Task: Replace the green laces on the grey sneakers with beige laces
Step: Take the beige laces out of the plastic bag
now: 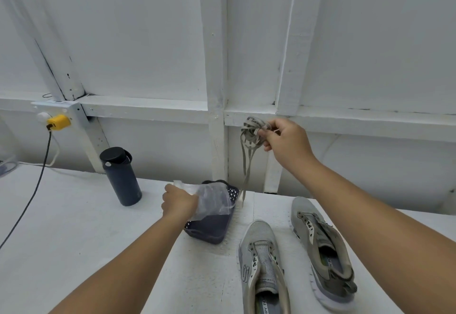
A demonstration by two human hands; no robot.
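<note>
My right hand [286,141] is raised above the table and grips a bundle of beige laces [250,138] whose ends hang down towards the table. My left hand [179,202] holds a clear plastic bag [212,199] over a dark blue basket [209,227]. Two grey sneakers stand on the white table with no laces in their eyelets: one [262,266] near me, the other [320,247] to its right. Green laces are not visible.
A dark blue bottle [121,175] with a black lid stands at the left back of the table [74,227]. A yellow plug [58,122] sits in a wall socket, its black cable [32,190] running down across the table's left side.
</note>
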